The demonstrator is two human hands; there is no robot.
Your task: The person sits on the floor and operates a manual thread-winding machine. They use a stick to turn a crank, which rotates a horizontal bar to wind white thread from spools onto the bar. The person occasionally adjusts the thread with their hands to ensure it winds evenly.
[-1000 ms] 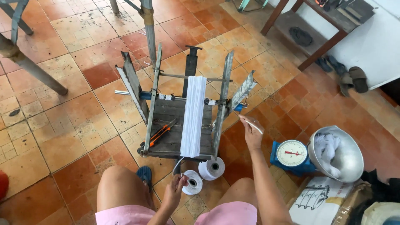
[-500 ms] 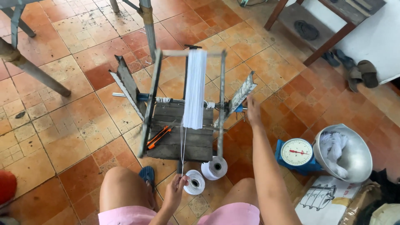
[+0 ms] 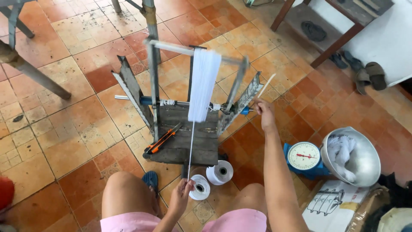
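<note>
My left hand pinches the white thread by the spools. My right hand grips the winder's stick handle.

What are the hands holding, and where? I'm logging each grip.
Left hand pinches the white thread near the spool; right hand holds the winder's crank stick.
</note>
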